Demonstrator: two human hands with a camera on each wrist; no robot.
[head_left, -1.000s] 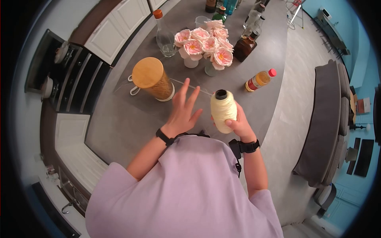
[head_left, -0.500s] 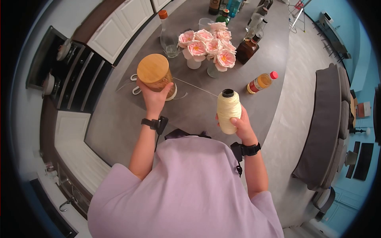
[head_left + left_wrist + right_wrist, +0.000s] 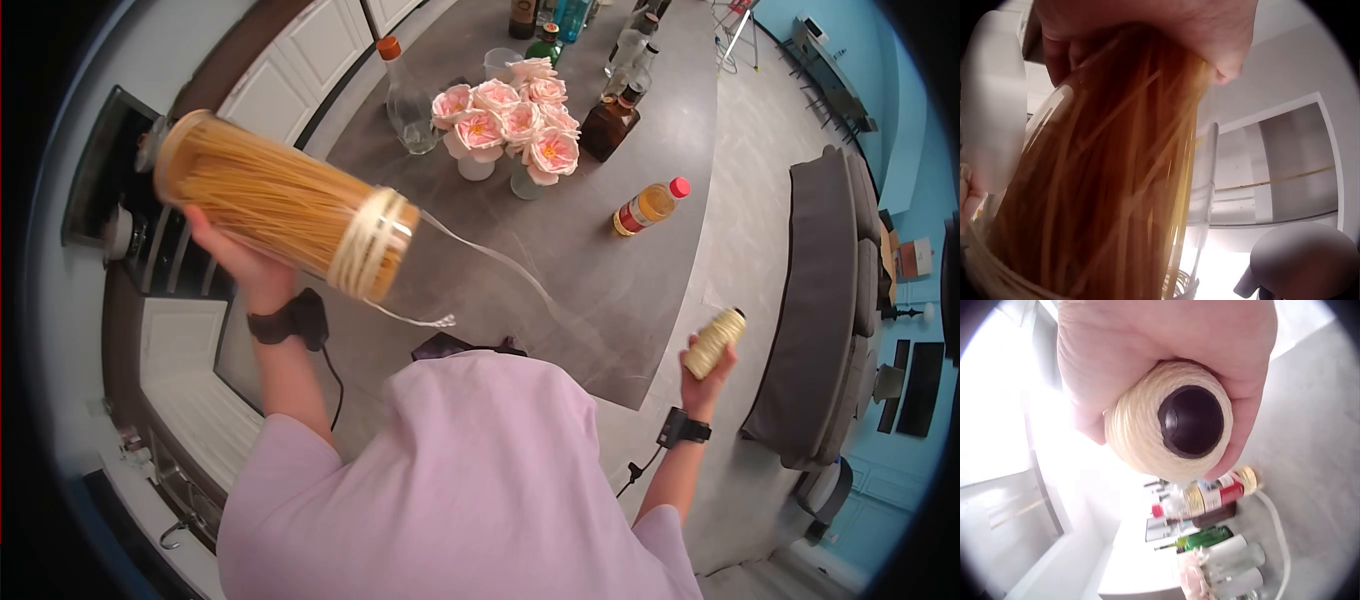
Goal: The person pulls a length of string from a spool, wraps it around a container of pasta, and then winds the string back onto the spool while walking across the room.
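Observation:
My left hand (image 3: 245,265) grips a clear jar of spaghetti (image 3: 275,195), held up and tipped well over on its side. Several turns of cream cord (image 3: 368,245) wrap the jar near its right-hand end, with a short frayed tail (image 3: 415,320) hanging off. In the left wrist view, the dry strands (image 3: 1104,181) fill the glass below the palm. Out to the right, my right hand (image 3: 705,388) holds a spool of cream cord (image 3: 715,343), its black core (image 3: 1192,422) facing the right wrist camera. A slack length of cord (image 3: 500,258) runs from the jar toward the spool, blurred.
Pink flowers (image 3: 520,120) in vases stand on the grey table (image 3: 480,225). A red-capped bottle (image 3: 650,206) is to their right, a brown bottle (image 3: 610,125) behind it. An orange-capped clear bottle (image 3: 410,110) stands at left. A sofa (image 3: 795,320) lies beyond the table's right edge.
The left hand went from spread fingers over the table to gripping the jar, then lifted it leftward and tipped it. The right hand carried the spool right, past the table's edge.

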